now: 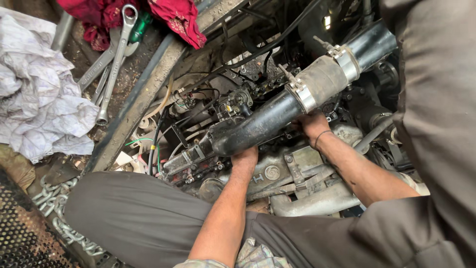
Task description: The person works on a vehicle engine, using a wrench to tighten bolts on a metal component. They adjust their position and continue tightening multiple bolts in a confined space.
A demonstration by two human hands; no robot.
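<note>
Head view: left hand (246, 158) under bent end of black curved metal intake pipe (263, 124), right hand (312, 124) beneath clamped grey rubber coupling (320, 79); fingers hidden, grip unclear. Steel spanners (111, 59) beside engine bay.

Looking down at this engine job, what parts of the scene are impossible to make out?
Head view only:
- Left hand: fingers hidden under the black intake pipe.
- Right hand: fingertips hidden behind the same pipe, grip unclear.
- Pipe's far end: cut off by the person's sleeve.
- Spanners: heads partly under the red cloth.
</note>
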